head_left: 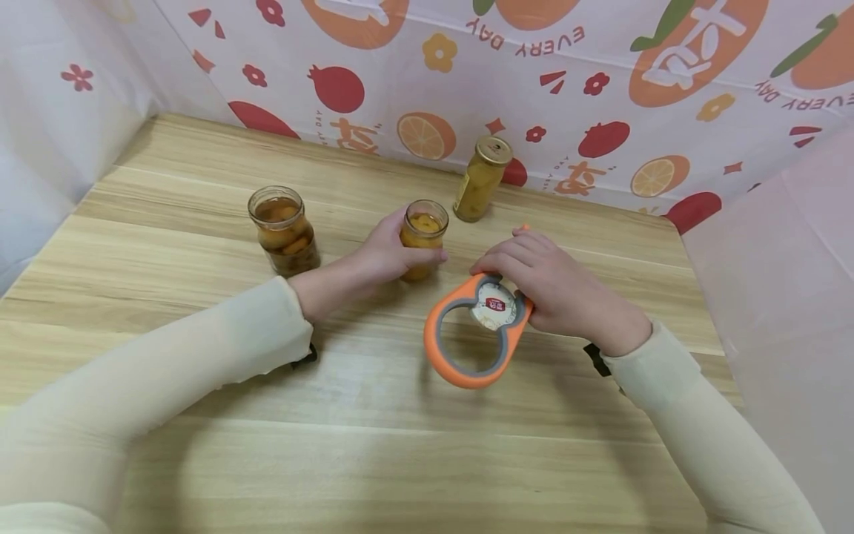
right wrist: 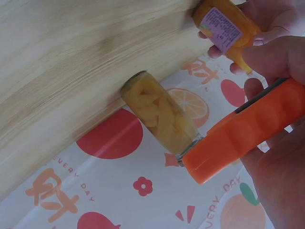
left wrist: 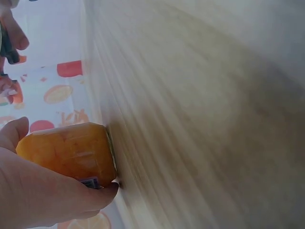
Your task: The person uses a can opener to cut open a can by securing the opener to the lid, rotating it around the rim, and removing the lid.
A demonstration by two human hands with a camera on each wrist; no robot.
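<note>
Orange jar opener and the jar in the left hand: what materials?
Jar opener: likely plastic, satin orange with moulded dips; its grey lining looks dull, perhaps rubber.
Jar: probably glass, clear and glossy, with a see-through wall and shiny rim.

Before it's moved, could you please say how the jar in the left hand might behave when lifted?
The held jar looks well filled, so probably heavy; lidless, it may spill if tilted; its smooth glass could be slippery.

Three glass jars (head_left: 290, 245) (head_left: 422, 236) (head_left: 479, 184), two lids (head_left: 494, 150) (head_left: 495, 305), one orange opener (head_left: 433, 337), two hands (head_left: 395, 252) (head_left: 543, 278), one wooden table (head_left: 333, 460)
</note>
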